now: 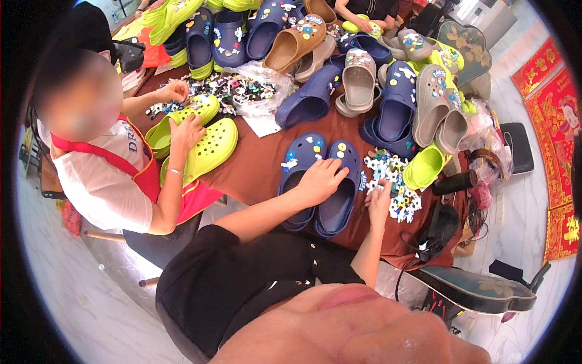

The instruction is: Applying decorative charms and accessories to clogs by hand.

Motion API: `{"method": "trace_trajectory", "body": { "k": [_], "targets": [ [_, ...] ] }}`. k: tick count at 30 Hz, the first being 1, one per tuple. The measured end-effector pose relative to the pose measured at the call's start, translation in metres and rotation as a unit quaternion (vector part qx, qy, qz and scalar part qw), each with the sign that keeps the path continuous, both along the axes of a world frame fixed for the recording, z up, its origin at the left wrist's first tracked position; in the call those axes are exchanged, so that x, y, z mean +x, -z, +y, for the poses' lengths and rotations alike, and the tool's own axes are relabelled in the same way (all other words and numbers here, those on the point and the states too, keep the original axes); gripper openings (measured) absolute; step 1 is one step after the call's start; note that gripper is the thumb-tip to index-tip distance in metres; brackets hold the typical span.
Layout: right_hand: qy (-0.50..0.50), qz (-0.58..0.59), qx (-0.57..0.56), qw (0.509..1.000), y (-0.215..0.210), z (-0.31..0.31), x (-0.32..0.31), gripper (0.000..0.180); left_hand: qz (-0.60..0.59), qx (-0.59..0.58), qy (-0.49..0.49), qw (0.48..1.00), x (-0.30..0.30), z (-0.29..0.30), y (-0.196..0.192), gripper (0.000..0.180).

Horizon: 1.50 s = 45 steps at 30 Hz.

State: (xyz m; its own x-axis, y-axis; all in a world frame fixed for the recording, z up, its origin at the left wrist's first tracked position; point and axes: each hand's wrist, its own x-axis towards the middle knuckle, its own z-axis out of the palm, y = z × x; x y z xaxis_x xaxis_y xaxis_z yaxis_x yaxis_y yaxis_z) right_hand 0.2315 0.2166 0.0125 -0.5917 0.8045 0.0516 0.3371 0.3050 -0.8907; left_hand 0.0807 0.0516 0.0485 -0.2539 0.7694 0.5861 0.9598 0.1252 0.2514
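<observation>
Two navy clogs point(299, 159) lie side by side before me, toes pointing away. The left clog has several small charms on its upper; fewer show on the right clog point(343, 155). My left hand point(322, 181) lies across them, fingers apart and slightly bent over the right clog's opening. At the near left edge of a pile of mostly white and blue shoe charms point(403, 200), my right hand point(379, 198) has its fingertips drawn together. Whatever they pinch is too small to make out.
Many decorated clogs, navy, grey, brown and lime, crowd the far side of the brown-covered table point(245, 173). On the left a co-worker's hands hold lime clogs point(209, 148) near a bag of mixed charms point(248, 91). A dark cylinder point(454, 182) and cables lie at right.
</observation>
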Motion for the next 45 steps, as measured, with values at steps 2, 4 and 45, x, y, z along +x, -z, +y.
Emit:
{"method": "trace_trajectory", "body": {
  "k": [2,4,45],
  "targets": [
    [0.052,-0.031,0.124,0.99,0.006,0.011,-0.001,0.028,0.003,0.007,0.003,1.0,-0.001,-0.001,-0.001,0.042],
    [0.049,-0.068,0.146,0.986,-0.008,0.017,-0.014,0.028,-0.006,-0.001,-0.005,1.0,-0.002,-0.001,0.0,0.042],
    [-0.283,0.07,0.166,0.942,-0.033,0.003,-0.078,0.028,0.0,0.013,-0.017,1.0,0.0,0.004,0.003,0.03]
  ]
}}
